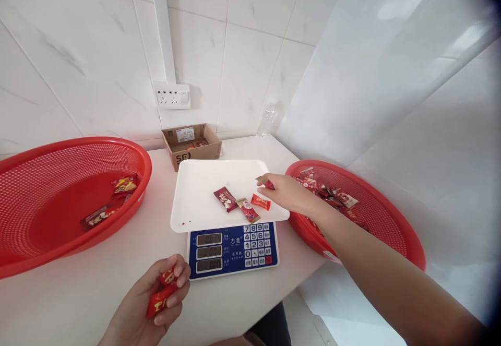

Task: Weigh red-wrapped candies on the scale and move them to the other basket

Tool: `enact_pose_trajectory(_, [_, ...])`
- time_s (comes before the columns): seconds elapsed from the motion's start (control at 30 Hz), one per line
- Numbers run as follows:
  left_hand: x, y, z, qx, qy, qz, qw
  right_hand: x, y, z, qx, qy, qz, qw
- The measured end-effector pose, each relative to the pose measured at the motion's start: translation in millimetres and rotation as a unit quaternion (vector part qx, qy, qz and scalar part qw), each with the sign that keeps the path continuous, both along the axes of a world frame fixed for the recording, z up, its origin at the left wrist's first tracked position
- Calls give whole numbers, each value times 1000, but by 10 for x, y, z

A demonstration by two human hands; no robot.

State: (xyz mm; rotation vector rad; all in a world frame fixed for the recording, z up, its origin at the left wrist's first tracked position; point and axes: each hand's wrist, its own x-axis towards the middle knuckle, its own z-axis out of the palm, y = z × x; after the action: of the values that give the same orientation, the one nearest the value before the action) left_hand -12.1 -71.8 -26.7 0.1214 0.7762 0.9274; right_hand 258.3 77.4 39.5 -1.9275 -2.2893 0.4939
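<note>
My left hand (156, 299) is closed around red wrapped candies (159, 300) with gold lettering, in front of the scale's display panel (233, 252). Over the right side of the white weighing tray (199, 184), my right hand (279, 189) pinches a small dark red and gold packet (267, 182). On the tray lie a dark red packet (225, 199), a pink-red packet with gold ends (248, 210) and a bright red candy (260, 201). The scale's keypad (257, 244) faces me.
A red mesh basket (74, 150) with a few packets stands at the left. Another red basket (391, 215), holding many packets, is at the right by the wall. Behind the scale sits an open cardboard box (199, 153). A wall socket (173, 96) is above it.
</note>
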Motion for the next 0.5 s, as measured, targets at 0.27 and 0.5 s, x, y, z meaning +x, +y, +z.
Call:
enact_pose_trajectory(0.27, [52,-3,20,-5,1,-8,1000,-94,-25,-133,-14,-108,20,994])
enact_pose_trajectory(0.5, [23,-6,-1,4,2,1,1000,-261,-109,-44,-20,-97,76,992])
